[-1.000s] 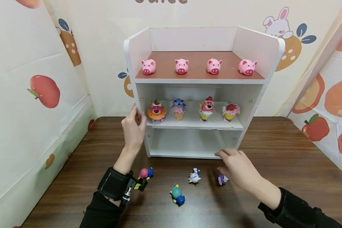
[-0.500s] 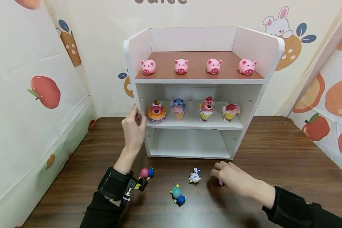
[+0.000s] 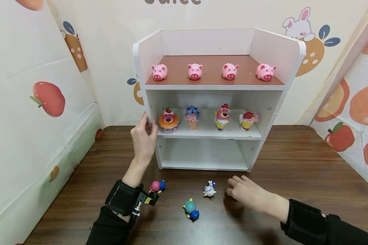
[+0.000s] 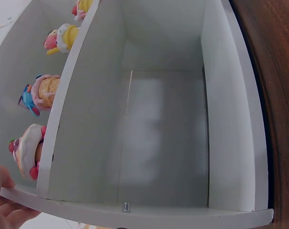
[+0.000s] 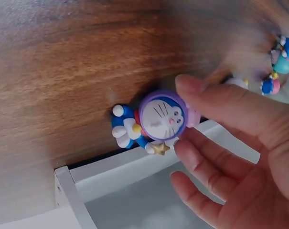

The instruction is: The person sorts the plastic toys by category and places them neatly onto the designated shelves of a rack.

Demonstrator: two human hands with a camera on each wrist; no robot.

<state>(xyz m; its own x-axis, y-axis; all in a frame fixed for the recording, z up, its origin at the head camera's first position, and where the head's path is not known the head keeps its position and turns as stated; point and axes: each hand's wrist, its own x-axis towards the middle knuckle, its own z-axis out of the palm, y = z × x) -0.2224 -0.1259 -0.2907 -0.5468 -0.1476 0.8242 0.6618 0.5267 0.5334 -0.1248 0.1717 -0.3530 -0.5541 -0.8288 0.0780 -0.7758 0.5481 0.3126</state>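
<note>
My left hand grips the left side panel of a white three-tier shelf; in the left wrist view its fingers lie around the panel's edge. Low over the table, my right hand pinches a small Doraemon figurine by its purple-hooded head. That figurine has a blue-and-white body and a gold star, and the hand hides it in the head view. Whether it touches the table, I cannot tell. Left of the right hand lies a white-and-blue figurine.
A teal-and-blue figurine and a pink-and-blue figurine lie on the wooden table. Several pink pigs line the top tier. Ice-cream and dessert figurines stand on the middle tier. Printed sheets enclose the table.
My right hand has come down from beside the shelf's lower right corner and closed on the Doraemon figurine, covering it in the head view. The left hand stays on the shelf panel.
</note>
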